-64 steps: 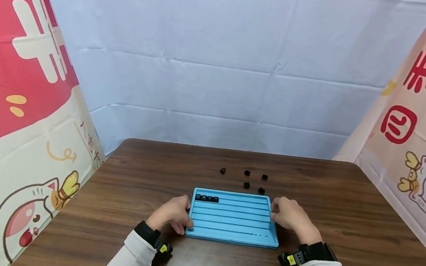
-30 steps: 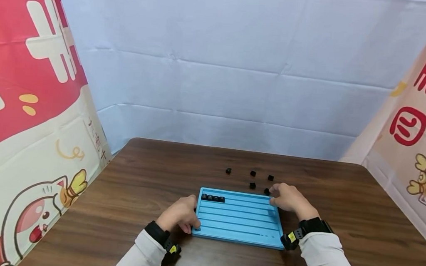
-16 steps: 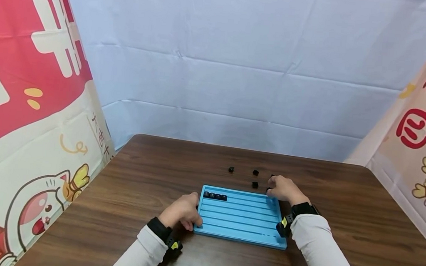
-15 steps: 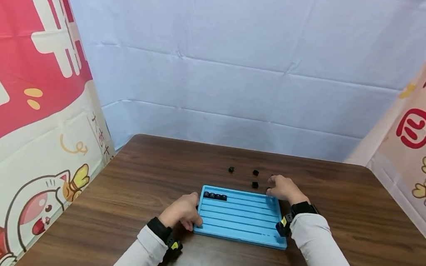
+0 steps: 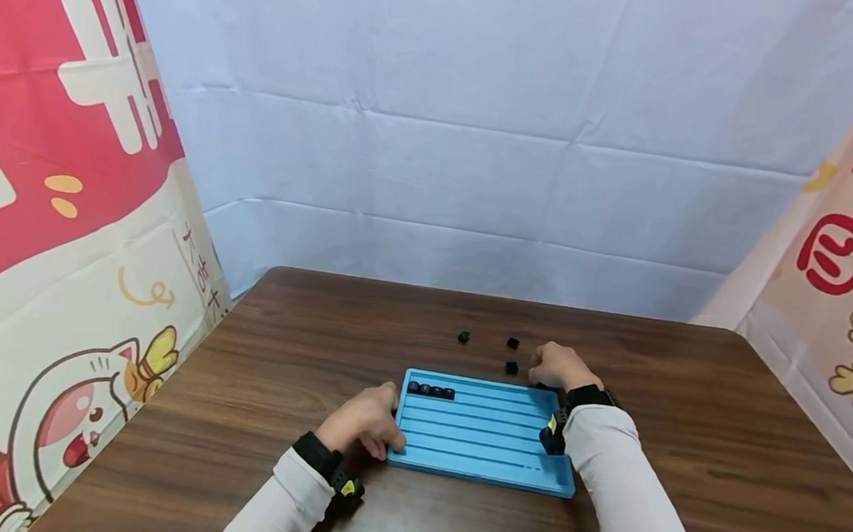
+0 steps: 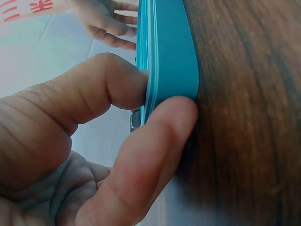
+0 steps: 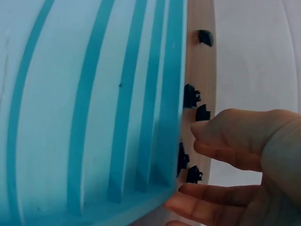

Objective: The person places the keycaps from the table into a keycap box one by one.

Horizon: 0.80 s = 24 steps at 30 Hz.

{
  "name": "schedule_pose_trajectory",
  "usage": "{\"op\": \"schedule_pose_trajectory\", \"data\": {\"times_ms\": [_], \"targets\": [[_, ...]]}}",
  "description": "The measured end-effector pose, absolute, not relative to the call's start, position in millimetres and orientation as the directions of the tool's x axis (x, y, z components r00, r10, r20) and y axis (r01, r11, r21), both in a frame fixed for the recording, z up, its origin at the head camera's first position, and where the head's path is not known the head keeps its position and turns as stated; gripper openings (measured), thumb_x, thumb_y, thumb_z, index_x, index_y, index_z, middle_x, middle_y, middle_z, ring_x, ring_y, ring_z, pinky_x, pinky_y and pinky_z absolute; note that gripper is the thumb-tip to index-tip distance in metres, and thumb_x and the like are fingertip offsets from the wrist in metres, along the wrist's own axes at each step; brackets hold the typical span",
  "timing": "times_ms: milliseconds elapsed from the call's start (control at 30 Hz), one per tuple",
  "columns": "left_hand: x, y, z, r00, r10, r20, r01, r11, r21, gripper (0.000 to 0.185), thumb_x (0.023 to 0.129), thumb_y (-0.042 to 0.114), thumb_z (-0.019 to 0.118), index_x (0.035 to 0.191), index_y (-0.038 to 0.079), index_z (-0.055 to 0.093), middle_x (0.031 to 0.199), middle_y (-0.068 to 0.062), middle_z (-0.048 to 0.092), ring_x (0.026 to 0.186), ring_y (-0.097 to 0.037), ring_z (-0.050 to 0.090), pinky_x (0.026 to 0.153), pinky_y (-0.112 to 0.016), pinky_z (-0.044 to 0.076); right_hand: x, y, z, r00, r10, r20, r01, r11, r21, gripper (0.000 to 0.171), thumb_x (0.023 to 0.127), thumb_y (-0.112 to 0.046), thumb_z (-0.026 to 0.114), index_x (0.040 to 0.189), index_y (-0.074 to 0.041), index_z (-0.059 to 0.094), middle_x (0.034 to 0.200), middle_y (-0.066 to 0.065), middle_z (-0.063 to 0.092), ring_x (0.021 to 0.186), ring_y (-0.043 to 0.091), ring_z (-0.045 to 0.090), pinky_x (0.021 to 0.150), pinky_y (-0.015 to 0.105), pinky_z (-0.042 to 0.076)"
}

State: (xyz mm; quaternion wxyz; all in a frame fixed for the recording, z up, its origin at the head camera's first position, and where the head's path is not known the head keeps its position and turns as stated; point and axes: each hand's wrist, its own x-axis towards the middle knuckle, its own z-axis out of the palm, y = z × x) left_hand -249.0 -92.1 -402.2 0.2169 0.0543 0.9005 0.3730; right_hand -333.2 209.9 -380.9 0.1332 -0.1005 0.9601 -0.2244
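The light blue ridged tray (image 5: 488, 442) lies on the table, a short row of black keycaps (image 5: 431, 391) in its back left slot. My left hand (image 5: 363, 421) pinches the tray's left edge, thumb over the rim and a finger against the outer wall. Past the back right corner, my right hand (image 5: 563, 367) reaches over loose keycaps, hiding them in the head view. In the right wrist view, two keycaps (image 7: 182, 159) (image 7: 194, 174) lie between the parted thumb and fingers of that hand; another keycap (image 7: 202, 113) is right by the thumb tip.
Behind the tray, three loose keycaps (image 5: 463, 337) (image 5: 513, 342) (image 5: 512, 367) lie on the brown wooden table (image 5: 300, 340). A pale cloth (image 5: 434, 175) hangs beyond the far edge, with printed banners at the left (image 5: 81, 256) and right (image 5: 812, 330).
My right hand has moved from the tray's right edge back and left to the loose keycaps, now covering two. The left hand keeps its hold. The head view has shifted slightly.
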Motion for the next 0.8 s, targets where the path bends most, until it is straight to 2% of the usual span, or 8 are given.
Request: {"op": "schedule_pose_trajectory", "data": {"times_ms": [133, 200, 267, 333, 400, 500, 567, 800], "targets": [[-249.3, -92.7, -400.8, -0.897, 0.267, -0.352, -0.064, 0.71, 0.702, 0.049, 0.071, -0.005, 0.071, 0.112, -0.003, 0.044, 0.06, -0.017, 0.059, 0.046, -0.022, 0.059, 0.043, -0.032, 0.052, -335.4, 209.8, -382.5, -0.948, -0.231, -0.218, -0.112, 0.885, -0.451, 0.019, 0.088, -0.004, 0.059, 0.105, 0.005, 0.062, 0.099, 0.016, 0.06, 0.08, 0.026, 0.053, 0.066, 0.037, 0.046], [-249.8, -92.8, -401.2, -0.897, 0.266, -0.352, -0.067, 0.706, 0.705, 0.049, 0.071, -0.005, 0.071, 0.112, -0.003, 0.044, 0.06, -0.017, 0.059, 0.045, -0.023, 0.059, 0.043, -0.032, 0.052, -337.1, 209.0, -383.5, -0.947, -0.228, -0.225, -0.101, 0.879, -0.466, 0.009, 0.086, -0.001, 0.058, 0.092, 0.004, 0.063, 0.082, 0.011, 0.056, 0.066, 0.021, 0.045, 0.058, 0.032, 0.04], [-250.2, -93.1, -401.5, -0.898, 0.261, -0.353, -0.073, 0.703, 0.707, 0.049, 0.07, -0.006, 0.071, 0.111, -0.002, 0.044, 0.059, -0.017, 0.06, 0.045, -0.023, 0.059, 0.043, -0.033, 0.052, -338.1, 207.9, -384.4, -0.949, -0.232, -0.214, -0.107, 0.875, -0.472, 0.007, 0.085, 0.002, 0.058, 0.086, 0.002, 0.064, 0.076, 0.008, 0.053, 0.061, 0.018, 0.04, 0.054, 0.029, 0.035], [-250.4, -93.4, -402.3, -0.9, 0.257, -0.352, -0.076, 0.701, 0.709, 0.049, 0.07, -0.006, 0.071, 0.111, -0.002, 0.044, 0.059, -0.018, 0.06, 0.045, -0.023, 0.059, 0.043, -0.033, 0.051, -338.0, 206.8, -385.3, -0.951, -0.237, -0.199, -0.118, 0.871, -0.476, 0.01, 0.084, 0.005, 0.057, 0.081, 0.001, 0.065, 0.072, 0.005, 0.051, 0.058, 0.016, 0.037, 0.052, 0.028, 0.033], [-250.2, -93.4, -403.5, -0.902, 0.254, -0.349, -0.077, 0.7, 0.71, 0.051, 0.069, -0.006, 0.07, 0.112, -0.003, 0.044, 0.059, -0.018, 0.06, 0.045, -0.024, 0.059, 0.043, -0.033, 0.052, -337.8, 206.1, -387.6, -0.953, -0.241, -0.186, -0.124, 0.866, -0.485, 0.019, 0.083, 0.008, 0.054, 0.068, -0.002, 0.06, 0.063, 0.003, 0.043, 0.053, 0.015, 0.03, 0.049, 0.027, 0.027], [-249.6, -93.3, -404.3, -0.904, 0.252, -0.346, -0.078, 0.697, 0.713, 0.052, 0.068, -0.007, 0.07, 0.114, -0.004, 0.044, 0.062, -0.019, 0.059, 0.046, -0.024, 0.06, 0.043, -0.033, 0.052, -337.5, 205.8, -391.7, -0.959, -0.236, -0.157, -0.131, 0.861, -0.492, 0.038, 0.084, 0.011, 0.049, 0.053, -0.01, 0.04, 0.055, -0.003, 0.026, 0.05, 0.013, 0.017, 0.047, 0.026, 0.018], [-249.2, -93.4, -405.0, -0.903, 0.255, -0.345, -0.08, 0.691, 0.718, 0.054, 0.068, -0.007, 0.07, 0.115, -0.005, 0.044, 0.064, -0.019, 0.058, 0.047, -0.025, 0.06, 0.043, -0.033, 0.052, -337.7, 206.4, -394.3, -0.962, -0.235, -0.138, -0.137, 0.855, -0.501, 0.046, 0.085, 0.012, 0.045, 0.052, -0.015, 0.026, 0.054, -0.002, 0.013, 0.052, 0.014, 0.008, 0.049, 0.028, 0.013], [-249.3, -94.9, -405.2, -0.905, 0.269, -0.331, -0.075, 0.664, 0.744, 0.051, 0.069, -0.008, 0.07, 0.113, -0.005, 0.044, 0.069, -0.018, 0.056, 0.047, -0.025, 0.06, 0.043, -0.033, 0.052, -337.7, 208.4, -396.7, -0.97, -0.231, -0.079, -0.165, 0.859, -0.484, 0.049, 0.088, 0.009, 0.043, 0.052, -0.018, 0.023, 0.055, -0.003, 0.011, 0.054, 0.013, 0.006, 0.051, 0.029, 0.013]]}}
